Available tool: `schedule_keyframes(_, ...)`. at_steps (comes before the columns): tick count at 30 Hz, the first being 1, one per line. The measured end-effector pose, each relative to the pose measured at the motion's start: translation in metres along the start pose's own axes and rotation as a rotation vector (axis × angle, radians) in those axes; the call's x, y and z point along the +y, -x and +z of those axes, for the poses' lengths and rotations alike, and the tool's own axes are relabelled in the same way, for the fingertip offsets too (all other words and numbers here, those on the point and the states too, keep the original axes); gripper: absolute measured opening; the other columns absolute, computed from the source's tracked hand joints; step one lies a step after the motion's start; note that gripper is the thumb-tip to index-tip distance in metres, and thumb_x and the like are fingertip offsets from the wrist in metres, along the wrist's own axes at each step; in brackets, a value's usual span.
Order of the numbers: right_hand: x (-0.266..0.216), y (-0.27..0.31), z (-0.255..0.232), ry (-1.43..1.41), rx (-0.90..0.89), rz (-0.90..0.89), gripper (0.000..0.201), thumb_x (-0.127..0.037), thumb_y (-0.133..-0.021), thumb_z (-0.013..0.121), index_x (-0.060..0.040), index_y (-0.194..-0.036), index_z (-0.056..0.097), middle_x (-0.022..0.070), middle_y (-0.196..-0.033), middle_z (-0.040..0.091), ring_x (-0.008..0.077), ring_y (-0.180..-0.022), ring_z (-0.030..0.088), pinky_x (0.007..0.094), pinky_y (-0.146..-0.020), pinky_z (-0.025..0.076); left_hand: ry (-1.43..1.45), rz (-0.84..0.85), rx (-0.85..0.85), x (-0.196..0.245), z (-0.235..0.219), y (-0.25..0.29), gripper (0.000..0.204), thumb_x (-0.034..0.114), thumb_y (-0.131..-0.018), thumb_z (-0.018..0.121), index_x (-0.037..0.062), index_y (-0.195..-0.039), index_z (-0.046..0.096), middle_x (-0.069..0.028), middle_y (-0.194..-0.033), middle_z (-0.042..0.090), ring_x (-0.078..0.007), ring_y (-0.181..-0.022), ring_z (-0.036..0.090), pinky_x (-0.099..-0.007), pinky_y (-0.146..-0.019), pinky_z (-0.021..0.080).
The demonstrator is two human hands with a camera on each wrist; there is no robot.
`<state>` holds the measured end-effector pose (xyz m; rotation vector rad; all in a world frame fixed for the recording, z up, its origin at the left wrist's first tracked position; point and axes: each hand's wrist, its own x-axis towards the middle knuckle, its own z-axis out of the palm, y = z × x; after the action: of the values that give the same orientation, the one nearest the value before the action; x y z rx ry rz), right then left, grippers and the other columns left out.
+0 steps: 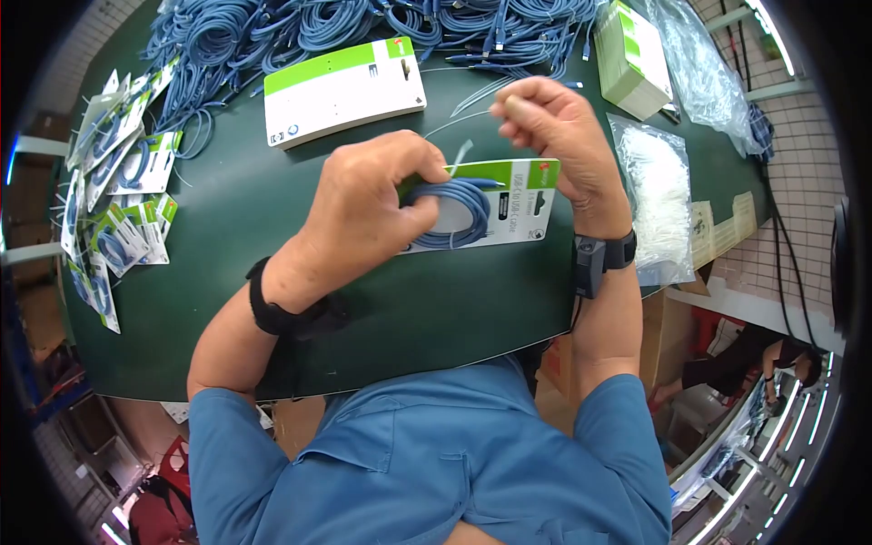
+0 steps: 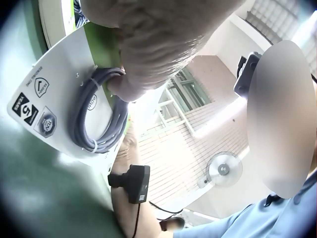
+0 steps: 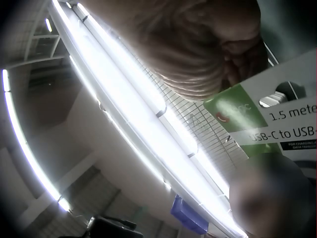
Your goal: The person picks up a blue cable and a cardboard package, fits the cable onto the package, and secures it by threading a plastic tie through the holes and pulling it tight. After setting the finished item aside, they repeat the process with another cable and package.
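My left hand [image 1: 372, 191] grips a white and green retail card [image 1: 518, 213] printed "USB-C to USB-C cable", with a coiled blue cable [image 1: 477, 204] on its front. Thin white ties bind the coil to the card at two places in the left wrist view. A short pale tie end [image 1: 465, 150] sticks up by the left thumb. Just beyond the card's upper right, my right hand [image 1: 563, 127] has its fingers curled, thumb against fingertips. A thin white cable tie [image 1: 459, 121] runs to those fingertips. The right wrist view shows the card [image 3: 282, 114] under the right hand.
Blue cables [image 1: 363, 23] are heaped at the back. A stack of blank cards [image 1: 345, 95] lies before them; another stack [image 1: 633, 64] stands right. Carded cables [image 1: 136, 168] pile up left. A bag of white ties [image 1: 656, 200] and clear plastic [image 1: 704, 73] lie right.
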<state>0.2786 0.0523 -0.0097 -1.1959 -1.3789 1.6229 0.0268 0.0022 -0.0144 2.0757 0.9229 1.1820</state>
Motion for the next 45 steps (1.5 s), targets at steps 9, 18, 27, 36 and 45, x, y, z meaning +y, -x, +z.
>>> schedule_keyframes(9,-0.017,0.015,0.036,0.709,0.026,-0.755,0.022,-0.009,-0.087,0.080,-0.0016,-0.107,0.075,0.0089,-0.100,0.075,0.0176,-0.091,0.069,0.0300,-0.078,0.056,0.126,-0.352,-0.071,-0.011,-0.004,0.002,0.013,0.000,-0.076,0.071,-0.0039,-0.088,0.070,-0.0106,-0.078,0.071,-0.0144,-0.070,0.062,-0.0293,-0.067,0.051)
schedule_keyframes(18,0.004,0.007,0.048,0.811,0.010,-0.762,0.020,-0.005,-0.083,0.081,-0.0027,-0.102,0.075,0.0099,-0.091,0.074,0.0244,-0.082,0.070,0.0321,-0.073,0.055,0.150,-0.351,-0.070,-0.017,0.001,0.005,0.015,0.002,-0.074,0.068,-0.0047,-0.087,0.068,-0.0106,-0.076,0.067,-0.0155,-0.069,0.059,-0.0312,-0.069,0.052)
schedule_keyframes(27,0.011,0.004,0.058,0.801,0.127,-0.808,0.013,-0.003,-0.083,0.080,-0.0023,-0.088,0.067,0.0076,-0.084,0.071,0.0251,-0.076,0.069,0.0342,-0.068,0.053,0.170,-0.415,-0.101,-0.018,0.003,0.006,0.015,0.003,-0.074,0.067,-0.0047,-0.086,0.066,-0.0090,-0.074,0.064,-0.0140,-0.071,0.058,-0.0315,-0.071,0.052)
schedule_keyframes(36,0.014,0.002,0.062,0.912,0.186,-0.872,0.014,-0.006,-0.083,0.079,-0.0055,-0.087,0.066,0.0047,-0.082,0.068,0.0266,-0.071,0.064,0.0363,-0.065,0.050,0.219,-0.452,-0.123,-0.020,0.005,0.007,0.015,0.002,-0.075,0.066,-0.0045,-0.088,0.065,-0.0082,-0.077,0.065,-0.0129,-0.075,0.059,-0.0317,-0.073,0.053)
schedule_keyframes(45,0.017,0.001,0.063,0.992,0.217,-0.880,0.014,-0.006,-0.085,0.078,-0.0062,-0.090,0.065,0.0044,-0.085,0.068,0.0260,-0.070,0.064,0.0364,-0.064,0.050,0.237,-0.479,-0.157,-0.019,0.008,0.008,0.014,0.000,-0.074,0.065,-0.0046,-0.088,0.064,-0.0093,-0.079,0.066,-0.0150,-0.077,0.061,-0.0325,-0.077,0.054)
